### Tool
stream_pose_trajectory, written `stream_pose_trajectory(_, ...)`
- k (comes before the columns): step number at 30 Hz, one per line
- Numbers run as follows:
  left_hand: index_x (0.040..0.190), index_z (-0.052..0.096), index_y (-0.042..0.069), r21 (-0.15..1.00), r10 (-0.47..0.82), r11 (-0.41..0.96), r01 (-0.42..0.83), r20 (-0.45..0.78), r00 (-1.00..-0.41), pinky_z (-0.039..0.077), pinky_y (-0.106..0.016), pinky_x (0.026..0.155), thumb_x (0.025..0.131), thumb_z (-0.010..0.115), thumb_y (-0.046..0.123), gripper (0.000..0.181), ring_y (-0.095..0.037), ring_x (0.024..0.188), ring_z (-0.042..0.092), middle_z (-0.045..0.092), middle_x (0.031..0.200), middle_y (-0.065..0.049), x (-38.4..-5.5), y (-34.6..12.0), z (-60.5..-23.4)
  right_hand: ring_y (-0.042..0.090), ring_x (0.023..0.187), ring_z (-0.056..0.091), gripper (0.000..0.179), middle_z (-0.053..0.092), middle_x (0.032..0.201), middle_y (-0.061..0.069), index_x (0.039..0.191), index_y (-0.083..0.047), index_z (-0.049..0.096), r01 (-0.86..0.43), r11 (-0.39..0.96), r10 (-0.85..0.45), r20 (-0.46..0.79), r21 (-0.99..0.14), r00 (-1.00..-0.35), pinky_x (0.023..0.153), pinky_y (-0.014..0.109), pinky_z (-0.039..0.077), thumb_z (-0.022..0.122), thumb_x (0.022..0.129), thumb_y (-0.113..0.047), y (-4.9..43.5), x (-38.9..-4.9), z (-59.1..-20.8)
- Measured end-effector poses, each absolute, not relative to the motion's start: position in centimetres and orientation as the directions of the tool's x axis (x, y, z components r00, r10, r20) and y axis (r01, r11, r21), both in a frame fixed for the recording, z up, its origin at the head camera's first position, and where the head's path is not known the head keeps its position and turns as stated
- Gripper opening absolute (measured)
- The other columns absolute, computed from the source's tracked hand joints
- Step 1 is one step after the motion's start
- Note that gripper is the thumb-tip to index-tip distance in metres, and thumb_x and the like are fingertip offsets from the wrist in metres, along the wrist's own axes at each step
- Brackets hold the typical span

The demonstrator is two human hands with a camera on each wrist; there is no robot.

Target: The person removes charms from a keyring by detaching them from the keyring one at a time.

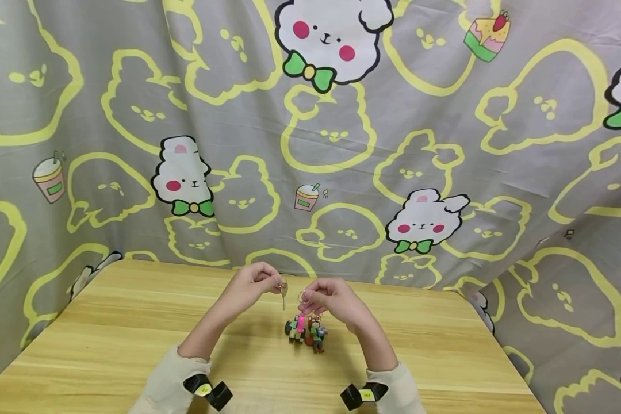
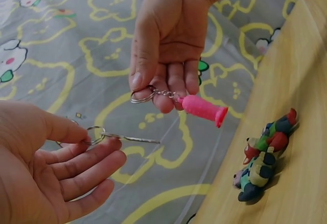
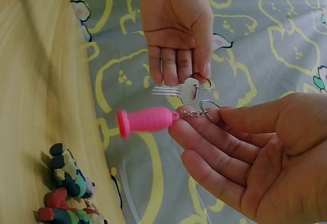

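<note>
My left hand [image 1: 256,286] pinches a small split ring between thumb and forefinger, and a silver key [image 3: 176,91] hangs from it. Opposite, my right hand [image 1: 333,299] pinches another metal ring [image 3: 209,109] by its edge. From that ring a short chain carries a bright pink keychain charm [image 2: 202,110], shaped like a small bottle with a flared end. Key and charm are apart, each on its own ring. Below the hands, several small colourful figurines [image 2: 265,155] lie together on the wooden table.
The light wooden table [image 1: 108,333] spreads under both arms. A grey curtain [image 1: 259,126] with yellow outlines and white cartoon animals hangs behind and at both sides. Black wrist cameras [image 1: 207,391] are strapped over the pale sleeves.
</note>
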State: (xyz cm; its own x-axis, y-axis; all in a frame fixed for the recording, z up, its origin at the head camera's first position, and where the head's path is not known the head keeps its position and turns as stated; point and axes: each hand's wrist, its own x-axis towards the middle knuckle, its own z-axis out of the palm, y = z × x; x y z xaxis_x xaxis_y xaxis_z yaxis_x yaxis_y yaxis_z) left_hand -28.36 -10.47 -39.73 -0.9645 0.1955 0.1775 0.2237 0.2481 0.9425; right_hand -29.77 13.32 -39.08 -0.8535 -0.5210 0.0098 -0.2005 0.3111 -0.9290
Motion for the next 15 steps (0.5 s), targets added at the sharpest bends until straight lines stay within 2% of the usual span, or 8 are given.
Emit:
stream_pose_trajectory(6,0.110,0.063,-0.002,0.969,0.205,0.182,0.166,0.128,-0.970,0.056,-0.040,0.094,0.105,0.055,0.016,0.020,-0.023,0.095,0.073,0.074,0.105,-0.015,-28.8,-10.3,-39.8,0.035,0.087,0.076,0.023,0.077,0.096,0.022,0.104,0.007,0.069,-0.198,0.315,-0.511,0.010,-0.928,-0.860,0.078,0.039,0.061,0.059,0.104,-0.014,13.7,-30.2,-38.9)
stream_pose_trajectory(9,0.112,0.062,-0.003,0.977,0.220,0.167,0.136,0.098,-0.971,0.056,-0.041,0.094,0.105,0.055,0.018,0.023,-0.022,0.094,0.073,0.074,0.104,-0.013,-28.9,-10.4,-40.1,0.036,0.088,0.076,0.024,0.077,0.097,0.022,0.105,0.008,0.069,-0.194,0.314,-0.522,0.002,-0.929,-0.853,0.079,0.040,0.062,0.059,0.104,-0.014,14.0,-30.3,-39.0)
stream_pose_trajectory(15,0.116,0.059,-0.005,0.984,0.269,0.139,0.110,0.069,-0.961,0.054,-0.044,0.099,0.105,0.055,0.022,0.029,-0.018,0.091,0.073,0.074,0.105,-0.012,-29.1,-10.7,-40.8,0.031,0.088,0.077,0.027,0.077,0.099,0.021,0.108,0.008,0.069,-0.184,0.332,-0.529,-0.021,-0.925,-0.848,0.077,0.031,0.059,0.058,0.104,-0.017,15.2,-30.8,-39.2)
